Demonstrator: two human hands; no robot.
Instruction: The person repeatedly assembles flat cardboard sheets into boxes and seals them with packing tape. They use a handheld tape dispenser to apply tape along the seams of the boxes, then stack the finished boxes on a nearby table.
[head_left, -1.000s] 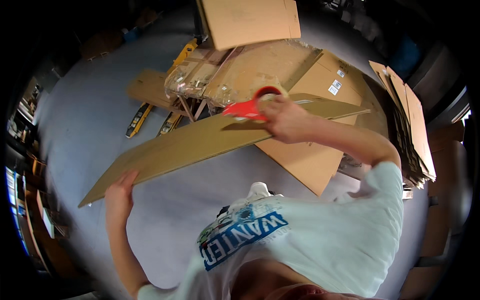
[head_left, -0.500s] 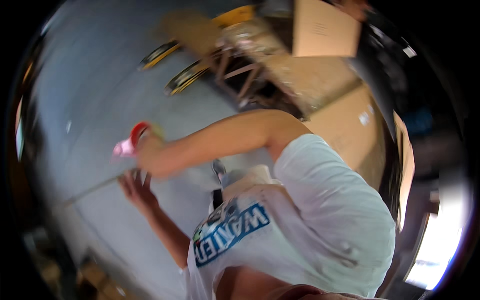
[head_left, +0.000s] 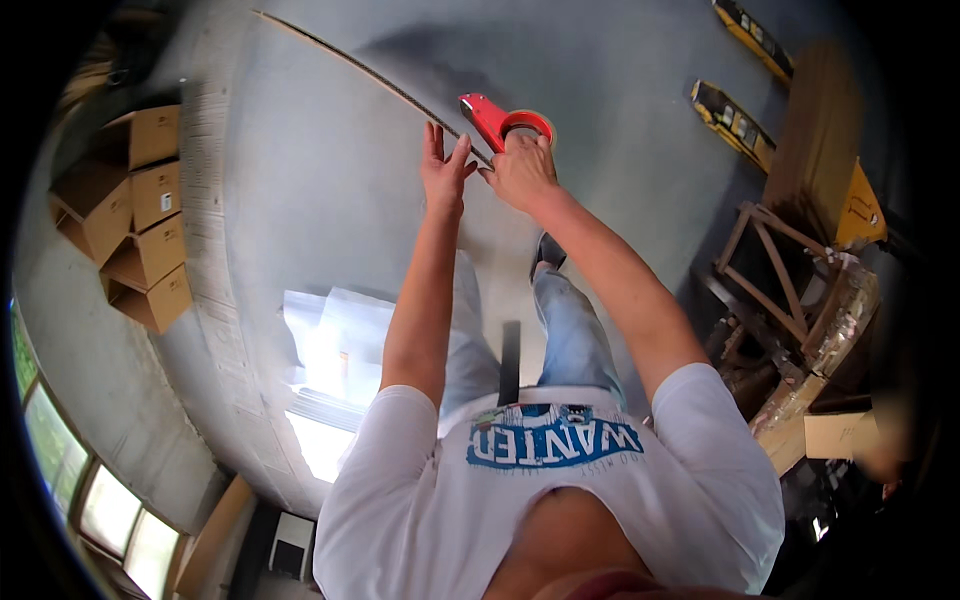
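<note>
My right hand (head_left: 524, 174) grips a red tape dispenser (head_left: 485, 120) with a roll of tape on it, its narrow end pointing up and left. Beside it, my left hand (head_left: 447, 180) has its fingers stretched apart, with their tips at a thin brown strip (head_left: 370, 73). That strip looks like the edge of a cardboard sheet seen end-on, running from the far left down to both hands. The thumb side of my right hand is close to its near end; whether it touches is hard to tell.
Stacked cardboard boxes (head_left: 150, 215) stand at the left by a wall. Shiny plastic-looking sheets (head_left: 335, 330) lie on the floor near my left arm. To the right are yellow-and-black forks (head_left: 735, 125), a brown metal frame (head_left: 775, 265) and a cardboard box (head_left: 838, 435).
My view has swung round to the right, so the forks and frame now appear at the right and the boxes at the left. The dispenser stays in my right hand; my left stays by the strip.
</note>
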